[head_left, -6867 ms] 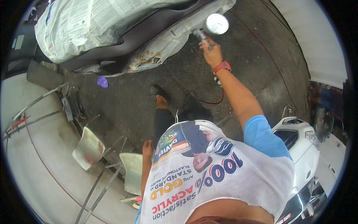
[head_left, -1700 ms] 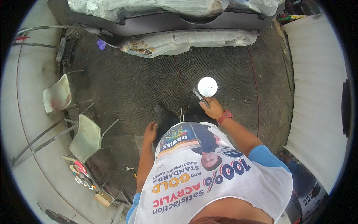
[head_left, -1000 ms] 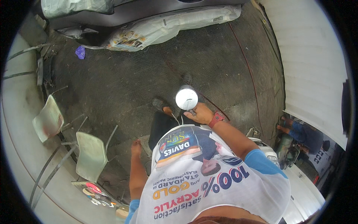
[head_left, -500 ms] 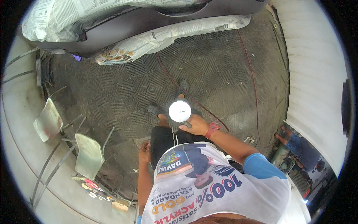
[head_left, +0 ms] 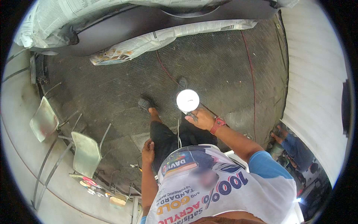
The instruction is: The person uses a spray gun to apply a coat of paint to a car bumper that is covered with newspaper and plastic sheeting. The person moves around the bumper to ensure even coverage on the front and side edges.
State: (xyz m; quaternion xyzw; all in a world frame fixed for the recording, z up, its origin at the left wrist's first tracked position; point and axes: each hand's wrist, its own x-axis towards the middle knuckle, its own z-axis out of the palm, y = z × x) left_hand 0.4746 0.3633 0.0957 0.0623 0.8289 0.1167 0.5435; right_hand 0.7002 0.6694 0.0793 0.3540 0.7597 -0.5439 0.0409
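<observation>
My right hand (head_left: 201, 118) is closed around the dark handle of what looks like a paint spray gun (head_left: 188, 100). Its round white cup top faces up, and the nozzle is hidden below it. A red hose runs along the floor and passes behind this hand. My left hand (head_left: 148, 146) hangs beside my left thigh, fingers loosely extended, with nothing visible in it. Ahead of me, apart from both hands, is a dark grey car bumper (head_left: 123, 33) with newspaper masking (head_left: 149, 45) along its upper and lower edges.
Two worn pale chairs (head_left: 86, 154) stand at the left by a white wall. A red hose (head_left: 250, 71) crosses the dark textured floor. White sheeting (head_left: 313, 67) hangs on the right. Beyond its lower end, another person (head_left: 297, 149) crouches low.
My left foot has stepped out to the left. The spray gun and right hand have shifted slightly right and forward in view. The bumper sits a little higher and farther left.
</observation>
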